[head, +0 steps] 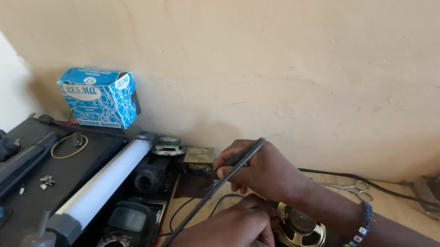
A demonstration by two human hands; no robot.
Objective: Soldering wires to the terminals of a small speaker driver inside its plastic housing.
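Observation:
My right hand (263, 171) reaches in from the lower right with a beaded bracelet on its wrist. It grips a long thin dark rod (204, 200), which slants from above the knuckles down to the lower left. My left hand (227, 237) is at the bottom centre with a ring on one finger. Its fingers are pinched together beside a round speaker (300, 230) with a gold frame. What they pinch is hidden. A thin black wire (184, 212) loops on the wood surface just left of both hands.
A blue patterned box (100, 97) stands against the beige wall. On the left are a black case (26, 196), a white tube lamp (106, 181), a multimeter (120, 236) and a small speaker (168, 144). Scissors (353, 187) and a black cable (387, 189) lie at the right.

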